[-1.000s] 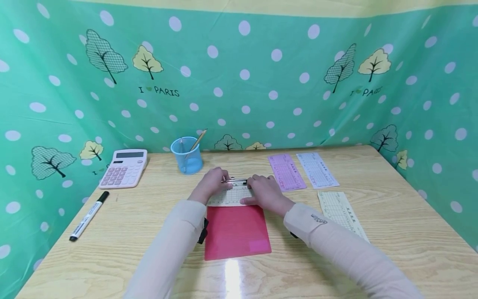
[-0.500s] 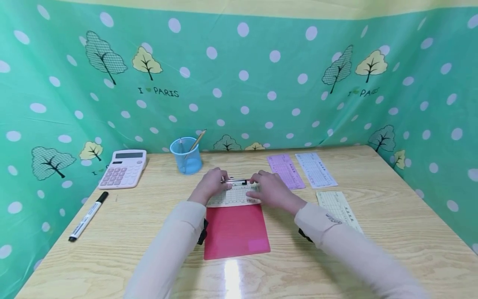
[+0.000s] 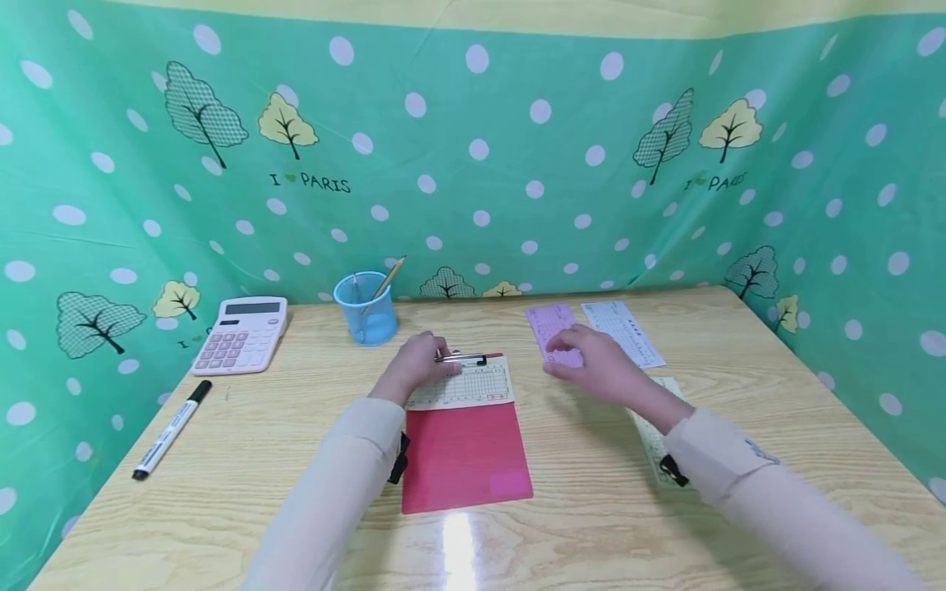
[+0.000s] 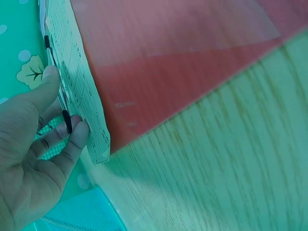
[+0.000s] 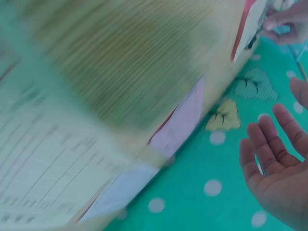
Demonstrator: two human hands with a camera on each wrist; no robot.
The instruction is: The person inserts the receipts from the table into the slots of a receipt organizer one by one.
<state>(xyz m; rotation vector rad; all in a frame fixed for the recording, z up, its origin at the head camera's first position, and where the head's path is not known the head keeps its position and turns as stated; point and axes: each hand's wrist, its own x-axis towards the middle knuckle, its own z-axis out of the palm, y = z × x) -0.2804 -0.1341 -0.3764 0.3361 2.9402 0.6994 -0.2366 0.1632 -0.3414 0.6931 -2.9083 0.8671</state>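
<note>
Pinching the metal clip [image 3: 461, 359], the left hand [image 3: 415, 366] appears in the head view at the far edge of the red folder [image 3: 467, 460]. The upper cream slip [image 3: 480, 387] lies beneath the clip, just right of the left fingers, with the folder extending toward the person. The right hand [image 3: 597, 363] holds nothing; its thumb and fingers stand apart over the near end of the purple slip [image 3: 548, 320]. Beyond the right hand and to its right lies the pale blue slip [image 3: 624, 332]; the lower cream slip [image 3: 652, 435] lies partly under the right wrist. Beyond the left hand and to its left stands 1 blue mesh cup [image 3: 373, 318], with 1 calculator [image 3: 244, 335] farther left and 1 marker [image 3: 172, 431] left and nearer. In the left wrist view, the left thumb and fingers close around the clip, beside the slip's edge. In the right wrist view, the right fingers are spread and slightly bent; the slips to their left are blurred.
</note>
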